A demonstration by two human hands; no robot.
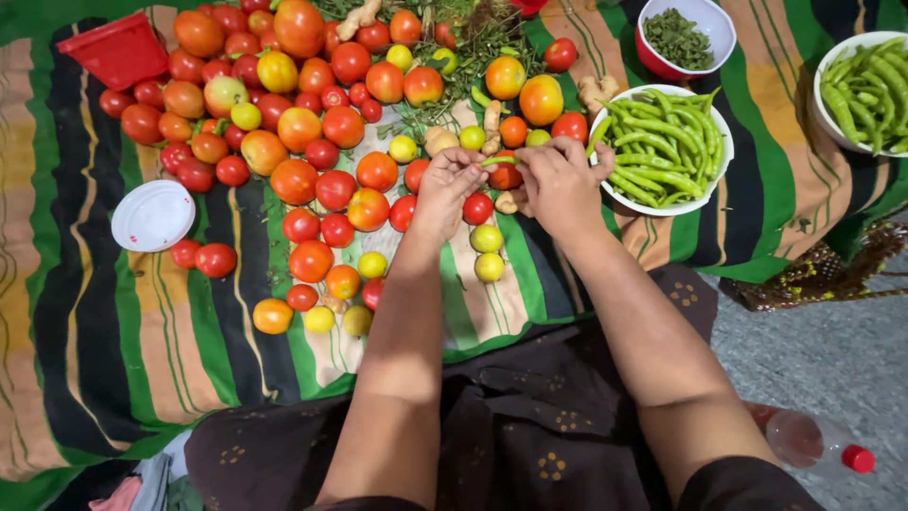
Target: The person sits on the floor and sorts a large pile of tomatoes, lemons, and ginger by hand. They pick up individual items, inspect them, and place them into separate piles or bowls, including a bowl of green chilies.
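Both hands pinch one green chilli (498,161): the left hand (445,189) grips its left end, the right hand (560,180) its right end. The chilli lies sideways between them, with the white bowl of chillies (705,185) just right of the right hand.

Striped cloth (113,341) in green, black, tan and orange covers the ground, grey floor (832,350) bare at right. On the cloth: big heap of red and orange tomatoes (284,123) upper left to centre, small yellow-green ones (487,251) scattered at its lower edge. Ginger pieces (492,118) and leafy stems among them near top. Red plastic box (118,49) top left, white lid (152,216) left. White bowl of green chillies (662,147) right of centre, second chilli bowl (865,90) far right, red bowl of chopped greens (683,38) at top. Clear plastic bottle, red cap (818,445), lies on the floor.
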